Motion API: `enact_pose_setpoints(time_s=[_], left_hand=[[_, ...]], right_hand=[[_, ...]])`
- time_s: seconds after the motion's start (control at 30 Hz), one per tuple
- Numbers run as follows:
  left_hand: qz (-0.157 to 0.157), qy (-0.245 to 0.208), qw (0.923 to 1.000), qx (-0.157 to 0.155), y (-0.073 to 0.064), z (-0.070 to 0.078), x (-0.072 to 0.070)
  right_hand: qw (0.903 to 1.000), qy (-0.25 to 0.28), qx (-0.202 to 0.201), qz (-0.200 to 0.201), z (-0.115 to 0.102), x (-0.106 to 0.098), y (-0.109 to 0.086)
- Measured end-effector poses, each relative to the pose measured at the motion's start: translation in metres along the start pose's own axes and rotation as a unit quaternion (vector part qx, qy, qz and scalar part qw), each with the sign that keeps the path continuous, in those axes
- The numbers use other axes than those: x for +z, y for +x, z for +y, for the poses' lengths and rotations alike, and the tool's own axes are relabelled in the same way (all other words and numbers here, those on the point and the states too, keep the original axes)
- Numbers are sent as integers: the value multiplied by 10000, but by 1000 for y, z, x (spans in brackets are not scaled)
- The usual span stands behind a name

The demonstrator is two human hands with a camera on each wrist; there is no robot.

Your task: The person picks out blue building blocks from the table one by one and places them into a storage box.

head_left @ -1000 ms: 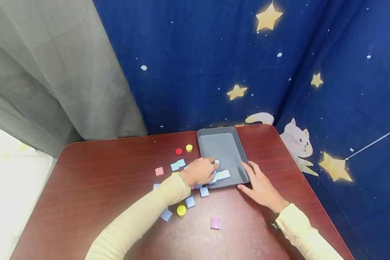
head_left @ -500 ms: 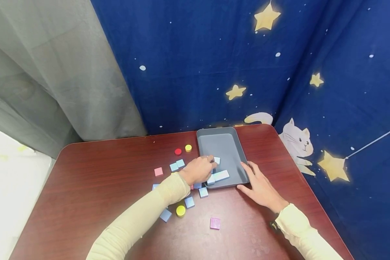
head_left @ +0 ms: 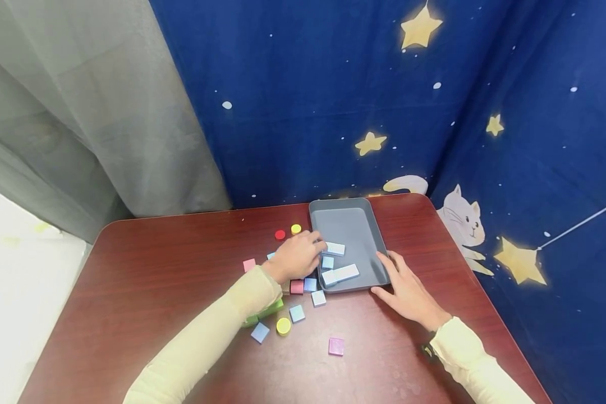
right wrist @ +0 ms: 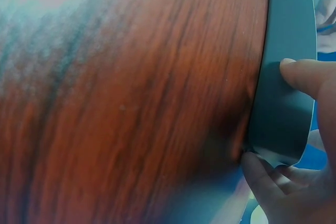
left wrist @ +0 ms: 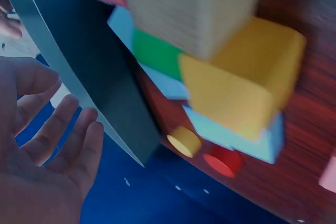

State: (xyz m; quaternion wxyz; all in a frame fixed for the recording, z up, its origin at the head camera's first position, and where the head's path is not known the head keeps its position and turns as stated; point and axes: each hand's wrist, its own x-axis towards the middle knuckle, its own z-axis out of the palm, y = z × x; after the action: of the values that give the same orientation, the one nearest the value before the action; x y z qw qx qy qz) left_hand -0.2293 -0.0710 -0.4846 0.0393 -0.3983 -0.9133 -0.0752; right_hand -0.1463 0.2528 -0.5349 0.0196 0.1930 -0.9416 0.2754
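My left hand (head_left: 298, 255) hovers at the left rim of a dark grey tray (head_left: 345, 224). Its fingers curve loosely in the left wrist view, with nothing between them. Pale blue-white blocks lie inside the tray: one strip (head_left: 335, 249) beside the fingertips, a small block (head_left: 327, 262), and another strip (head_left: 347, 272) nearer the front. My right hand (head_left: 406, 292) holds the tray's front right corner. In the right wrist view, the thumb (right wrist: 296, 72) presses the front wall while the other fingers go round the corner.
Left of the tray stand a yellow block (left wrist: 226, 93), a wooden block (left wrist: 168, 9), and a green block (head_left: 271, 308). Yellow and red discs (head_left: 280, 235) lie farther back. A purple square block (head_left: 336, 347) sits near the front, and blue curtain hangs behind the table.
My left hand has drawn back leftward from inside the tray, uncovering the pale blocks there and some loose blocks beside it. The right hand stays at the corner.
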Motion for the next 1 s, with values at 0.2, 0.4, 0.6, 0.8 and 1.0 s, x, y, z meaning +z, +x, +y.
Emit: enact_pose_setpoints(time_s=[0.2, 0.4, 0.6, 0.8, 1.0], left_hand=[[-193, -79, 9982, -556, -22, -21, -6], [-434, -186, 9923, -1144, -44, -37, -8], [-480, -281, 9892, -1357, -62, -50, -5], [-568, -369, 9861, -1514, -74, -57, -3], [-646, -559, 9820, -1684, -78, -61, -3]], right_hand=[[10000, 2, 16, -39, -2, -3, 0], [9999, 44, 94, -108, -3, -4, -1], [9999, 42, 58, -110, -2, -3, -1], [10000, -7, 3, -57, -1, -2, -1], [10000, -20, -40, -42, -1, -1, -1]])
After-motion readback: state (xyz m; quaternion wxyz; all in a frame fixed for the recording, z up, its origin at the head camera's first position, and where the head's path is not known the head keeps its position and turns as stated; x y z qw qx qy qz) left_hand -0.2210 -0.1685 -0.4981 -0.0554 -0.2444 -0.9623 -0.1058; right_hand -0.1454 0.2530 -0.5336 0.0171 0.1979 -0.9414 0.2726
